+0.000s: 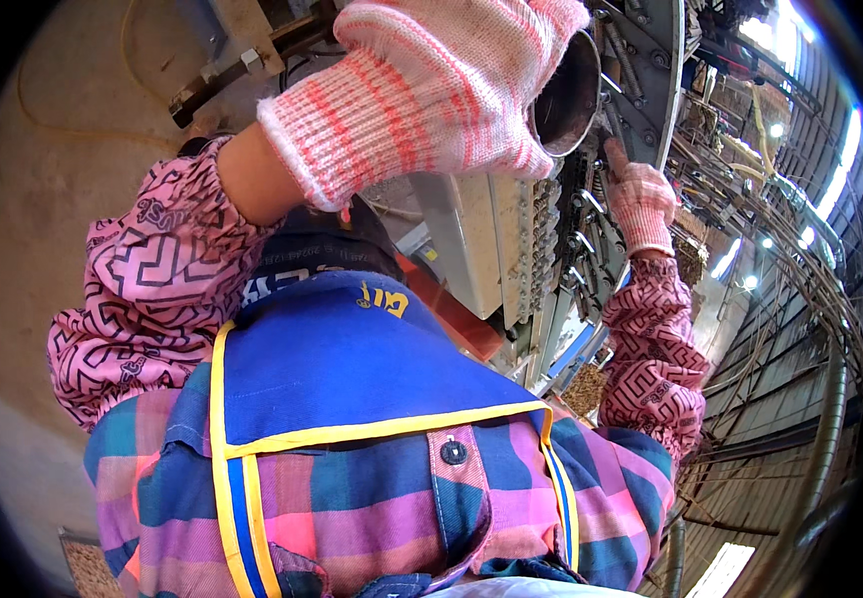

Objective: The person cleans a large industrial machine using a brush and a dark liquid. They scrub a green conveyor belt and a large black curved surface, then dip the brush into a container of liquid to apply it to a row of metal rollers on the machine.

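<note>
My left hand, in a white and pink knit glove, is closed at the top centre around a dark, round-mouthed metal cylinder. The cylinder's open end faces right, and most of its outer wall is hidden behind the glove. Smaller and farther right, my right hand wears a matching glove. One of its fingers stretches up beside a row of metal levers and springs on a machine; the other fingers look bent, and I see nothing held in them. Pink patterned sleeves cover both forearms.
A pale machine housing stands below the left hand, with a red panel beneath it. A grey metal plate rises above the right hand. Bundles of cables and pipes run along the right. A hose lies across the floor at left.
</note>
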The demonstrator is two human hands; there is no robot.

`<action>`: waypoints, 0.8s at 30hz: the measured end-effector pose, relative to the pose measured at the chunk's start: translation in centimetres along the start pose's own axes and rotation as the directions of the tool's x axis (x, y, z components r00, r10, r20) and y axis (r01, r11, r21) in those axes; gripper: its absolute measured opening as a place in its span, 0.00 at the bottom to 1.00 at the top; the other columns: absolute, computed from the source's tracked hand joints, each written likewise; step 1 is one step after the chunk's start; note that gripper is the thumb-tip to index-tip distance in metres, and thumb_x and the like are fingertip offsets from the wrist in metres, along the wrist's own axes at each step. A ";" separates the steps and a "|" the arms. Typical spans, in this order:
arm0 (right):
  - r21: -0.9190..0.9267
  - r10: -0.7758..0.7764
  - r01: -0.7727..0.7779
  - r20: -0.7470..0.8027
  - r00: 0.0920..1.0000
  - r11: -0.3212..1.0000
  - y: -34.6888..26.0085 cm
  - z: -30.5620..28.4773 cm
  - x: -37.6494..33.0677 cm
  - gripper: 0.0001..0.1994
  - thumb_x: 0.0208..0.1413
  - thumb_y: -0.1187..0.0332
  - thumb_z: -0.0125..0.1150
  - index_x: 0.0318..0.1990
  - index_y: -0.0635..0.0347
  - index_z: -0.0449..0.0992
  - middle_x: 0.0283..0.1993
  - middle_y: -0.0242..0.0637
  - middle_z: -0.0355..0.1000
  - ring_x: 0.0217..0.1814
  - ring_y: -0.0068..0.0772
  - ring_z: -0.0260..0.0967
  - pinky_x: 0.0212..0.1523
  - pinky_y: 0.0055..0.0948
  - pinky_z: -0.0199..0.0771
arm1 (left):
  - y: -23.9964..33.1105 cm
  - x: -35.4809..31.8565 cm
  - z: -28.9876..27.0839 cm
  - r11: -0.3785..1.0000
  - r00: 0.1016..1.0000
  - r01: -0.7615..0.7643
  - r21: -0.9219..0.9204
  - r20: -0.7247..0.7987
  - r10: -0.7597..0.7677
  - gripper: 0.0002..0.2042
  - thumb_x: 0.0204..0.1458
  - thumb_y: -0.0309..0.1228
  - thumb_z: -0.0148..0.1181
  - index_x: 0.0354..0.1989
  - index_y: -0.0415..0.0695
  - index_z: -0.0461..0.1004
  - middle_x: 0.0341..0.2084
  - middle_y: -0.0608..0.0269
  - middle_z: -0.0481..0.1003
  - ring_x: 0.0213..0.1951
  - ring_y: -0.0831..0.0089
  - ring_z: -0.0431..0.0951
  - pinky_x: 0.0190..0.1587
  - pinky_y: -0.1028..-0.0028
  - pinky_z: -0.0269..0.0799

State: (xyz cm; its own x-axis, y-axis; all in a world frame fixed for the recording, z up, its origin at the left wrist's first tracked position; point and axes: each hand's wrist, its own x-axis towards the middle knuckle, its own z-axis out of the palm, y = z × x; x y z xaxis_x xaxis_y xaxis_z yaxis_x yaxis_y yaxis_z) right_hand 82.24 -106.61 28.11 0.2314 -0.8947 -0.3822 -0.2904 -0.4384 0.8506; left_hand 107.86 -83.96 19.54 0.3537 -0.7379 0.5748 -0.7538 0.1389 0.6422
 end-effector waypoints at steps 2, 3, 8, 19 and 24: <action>0.121 -0.119 0.141 -0.175 0.977 0.983 -0.7 1.9 1.3 0.19 0.64 0.57 0.50 0.63 0.25 0.68 0.42 0.49 0.79 0.43 0.56 0.79 0.41 0.51 0.79 | 0.2 -0.2 -0.4 0.999 0.999 0.025 -0.039 0.042 -0.023 0.38 0.32 0.54 0.76 0.50 0.40 0.72 0.48 0.55 0.73 0.55 0.56 0.69 0.65 0.61 0.61; 0.086 -0.077 0.086 -0.098 0.992 0.993 -2.9 2.5 2.4 0.20 0.64 0.57 0.51 0.62 0.24 0.68 0.45 0.48 0.79 0.44 0.56 0.78 0.42 0.50 0.79 | 0.4 -0.1 -0.2 0.995 0.994 0.051 -0.087 0.101 -0.043 0.38 0.32 0.54 0.76 0.49 0.40 0.72 0.48 0.55 0.73 0.55 0.56 0.69 0.65 0.61 0.61; 0.053 -0.076 0.075 0.020 0.997 0.996 -1.3 0.3 -2.3 0.23 0.65 0.58 0.51 0.65 0.11 0.65 0.45 0.45 0.80 0.47 0.51 0.79 0.49 0.47 0.78 | 1.0 0.0 -1.9 0.924 0.909 0.298 -0.238 0.368 -0.198 0.41 0.31 0.53 0.77 0.53 0.41 0.71 0.51 0.53 0.73 0.59 0.53 0.68 0.65 0.57 0.63; 0.920 0.244 -0.261 0.336 0.910 -0.291 -2.7 12.0 -7.5 0.21 0.59 0.62 0.63 0.61 0.43 0.77 0.35 0.37 0.80 0.27 0.28 0.72 0.27 0.30 0.72 | -0.5 1.7 -2.7 0.996 0.991 -0.060 -0.065 0.115 0.068 0.51 0.29 0.56 0.79 0.65 0.46 0.67 0.60 0.55 0.71 0.67 0.50 0.63 0.69 0.57 0.60; 0.463 0.157 -0.095 0.476 0.865 -0.881 -6.1 9.8 -6.5 0.24 0.58 0.72 0.66 0.64 0.56 0.74 0.28 0.25 0.72 0.20 0.15 0.59 0.17 0.17 0.55 | -0.2 1.9 -4.1 0.998 0.975 -0.021 -0.061 0.218 0.033 0.51 0.28 0.48 0.82 0.65 0.44 0.66 0.63 0.54 0.68 0.69 0.49 0.60 0.70 0.55 0.59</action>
State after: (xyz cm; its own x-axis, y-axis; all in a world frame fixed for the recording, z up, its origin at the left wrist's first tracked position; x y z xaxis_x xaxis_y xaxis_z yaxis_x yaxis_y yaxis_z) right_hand 73.41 -98.91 21.84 -0.2873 -0.8837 -0.3695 -0.1956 0.4318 -0.8805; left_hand 110.92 -82.72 22.58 0.1992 -0.8590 0.4717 -0.7258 0.1941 0.6599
